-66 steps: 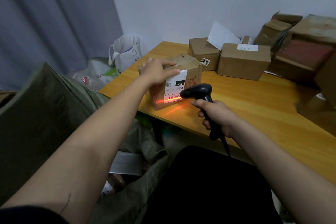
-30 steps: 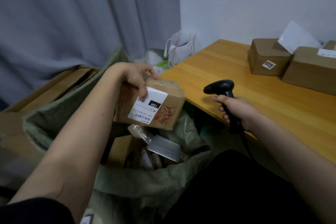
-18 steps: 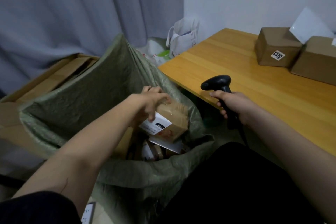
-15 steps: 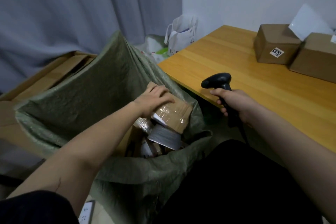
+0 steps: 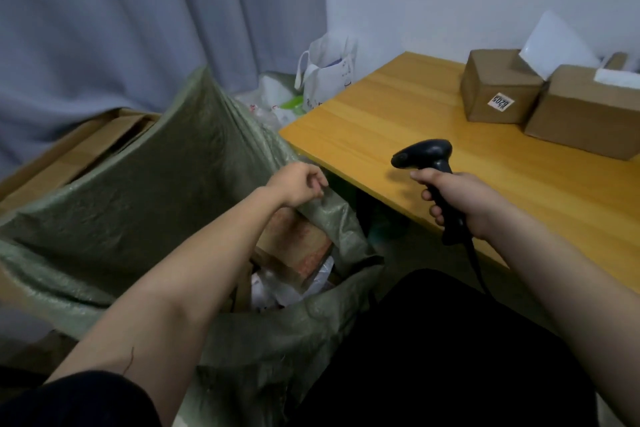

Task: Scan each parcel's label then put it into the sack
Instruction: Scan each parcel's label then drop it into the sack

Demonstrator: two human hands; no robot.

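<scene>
A brown cardboard parcel [image 5: 294, 241] is shown lying inside the green woven sack [image 5: 145, 184]. The left hand [image 5: 299, 184], loosely curled, holds nothing; a black handheld scanner [image 5: 433, 177] is gripped by the right hand [image 5: 460, 201]. The sack's slack rim may be snagged, collapsing the opening.

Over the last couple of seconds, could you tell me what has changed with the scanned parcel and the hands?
The left hand carried the parcel off the table into the green sack, let it go and came up empty above the sack's rim. The right hand still grips the scanner; the two boxes on the table stayed put.
</scene>
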